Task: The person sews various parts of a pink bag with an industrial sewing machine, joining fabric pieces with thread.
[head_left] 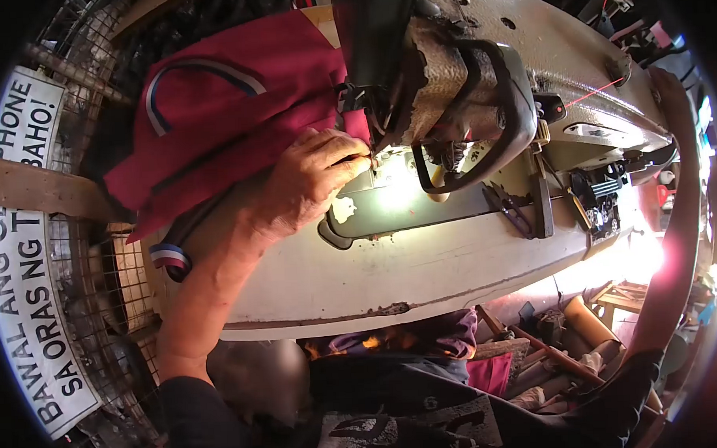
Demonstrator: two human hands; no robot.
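My left hand (313, 174) is closed, thumb and fingers pinching the edge of a maroon cloth (235, 94) beside the needle area of a sewing machine (456, 86). The cloth spreads out to the left, with a striped blue-and-white strap (203, 65) curving over it. My right hand (668, 91) reaches to the far right end of the machine, where the handwheel would be. Its fingers are dim, and their grip cannot be made out. A lamp lights the metal bed under the machine head.
Tweezers (508, 209) lie on the white sewing table (423, 265). A roll of striped ribbon (170, 257) hangs at its left edge. Wire mesh with a printed sign (36, 259) stands at left. Wooden pieces and rolls (591, 318) clutter the lower right.
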